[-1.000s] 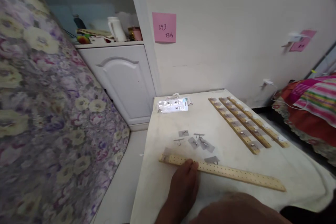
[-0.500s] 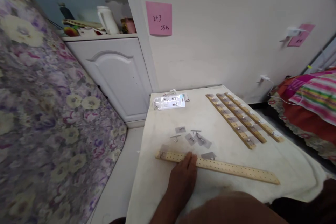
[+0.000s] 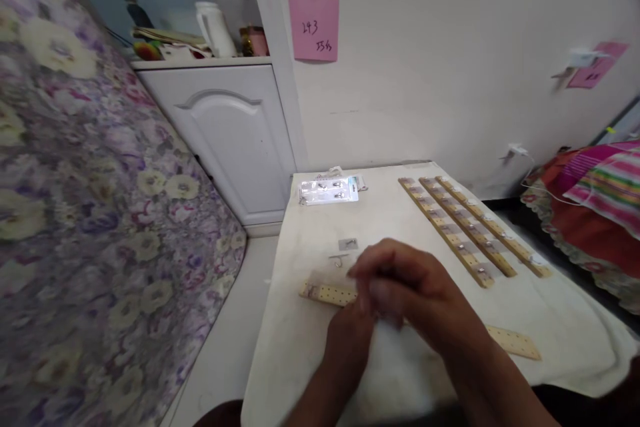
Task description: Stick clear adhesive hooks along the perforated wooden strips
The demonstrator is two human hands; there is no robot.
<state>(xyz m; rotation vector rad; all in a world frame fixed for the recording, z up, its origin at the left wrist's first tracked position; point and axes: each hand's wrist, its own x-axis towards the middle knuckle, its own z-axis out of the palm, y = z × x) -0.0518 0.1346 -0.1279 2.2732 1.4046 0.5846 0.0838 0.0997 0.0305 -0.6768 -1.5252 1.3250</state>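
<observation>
A pale wooden strip with rows of small holes (image 3: 514, 343) lies across the front of the table, its middle covered by my hands. On its left end sits a clear adhesive hook (image 3: 313, 289). My left hand (image 3: 349, 341) is over the strip, with its fingers mostly hidden behind the other hand. My right hand (image 3: 407, 283) crosses above it, fingers curled in and blurred; what they hold, if anything, cannot be made out. Just beyond the strip are a flat clear hook (image 3: 349, 244) and another hook on its edge (image 3: 339, 260).
Three wooden strips fitted with clear hooks (image 3: 447, 230) lie side by side at the table's right. Packaged hooks (image 3: 329, 191) rest near the back left edge. A white cabinet (image 3: 227, 140) and floral curtain (image 3: 125, 213) stand left; the wall bears a pink note (image 3: 314, 28).
My right hand has come in from the lower edge to meet my left hand over the strip, now covering several loose hooks. The view has shifted slightly.
</observation>
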